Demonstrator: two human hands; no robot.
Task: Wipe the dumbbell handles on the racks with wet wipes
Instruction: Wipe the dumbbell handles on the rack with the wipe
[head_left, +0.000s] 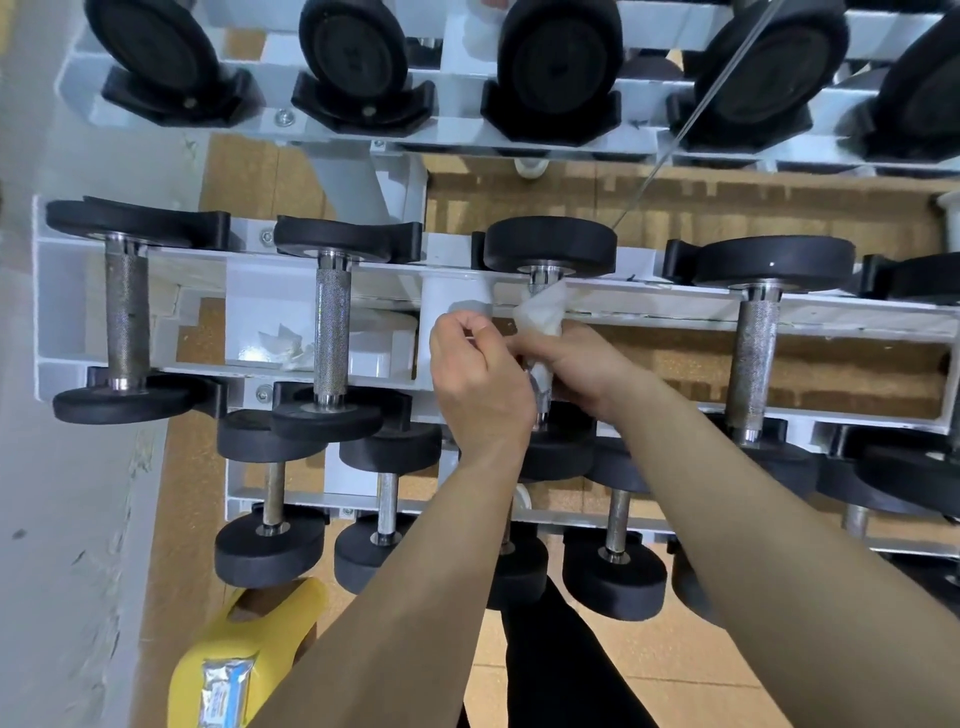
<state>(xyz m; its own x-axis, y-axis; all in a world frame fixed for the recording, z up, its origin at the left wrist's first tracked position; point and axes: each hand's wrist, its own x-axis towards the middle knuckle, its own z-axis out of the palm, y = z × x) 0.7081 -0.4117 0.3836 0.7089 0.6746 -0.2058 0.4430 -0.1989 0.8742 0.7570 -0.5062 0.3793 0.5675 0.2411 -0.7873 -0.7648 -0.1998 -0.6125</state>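
Head view is showing the work in mid-course: the right hand (576, 358) is gripping a wet wipe (540, 312) wrapped round the handle (539, 281) of the third dumbbell (550, 247) on the middle rack (675, 304). The left hand (478, 374) is curling its fingers just beside it, though whether it is pinching the wipe cannot be told. That dumbbell is lying across the rails, its long axis running from the person away. A crumpled wipe (291, 345) lying by the left dumbbells is suggesting those are done and the rest are waiting.

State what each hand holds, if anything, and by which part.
The right hand grips a wet wipe wrapped round the dumbbell handle, about mid-handle. The left hand has fingers curled beside it; whether they pinch the wipe cannot be told.
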